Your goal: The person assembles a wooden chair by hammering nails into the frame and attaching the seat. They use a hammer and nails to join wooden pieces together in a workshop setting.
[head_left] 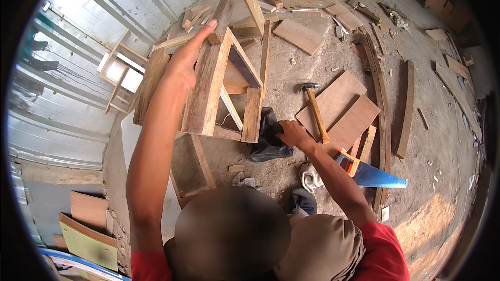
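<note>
My left hand (185,65) is wrapped round the upper part of a wooden frame (205,93), built of rough boards and tilted in front of me. Its thumb stretches up along the timber. On the ground beside the frame's lower end lies a crumpled black plastic bag (271,143). At the bag's edge, my right hand (292,134) has its fingers curled into the dark plastic; the fingertips are partly hidden. A claw hammer (315,112) with a wooden handle rests on flat boards (344,106) just beyond the right hand. Near my right forearm is a handsaw (372,174) with a blue blade and orange handle.
Long timber beams (375,99) lie on the ground to the right. Offcuts and a loose board (299,36) litter the far ground. A corrugated metal wall (67,104) stands at left, with panels (88,239) leaning at lower left. A whitish cloth (311,178) lies near my foot.
</note>
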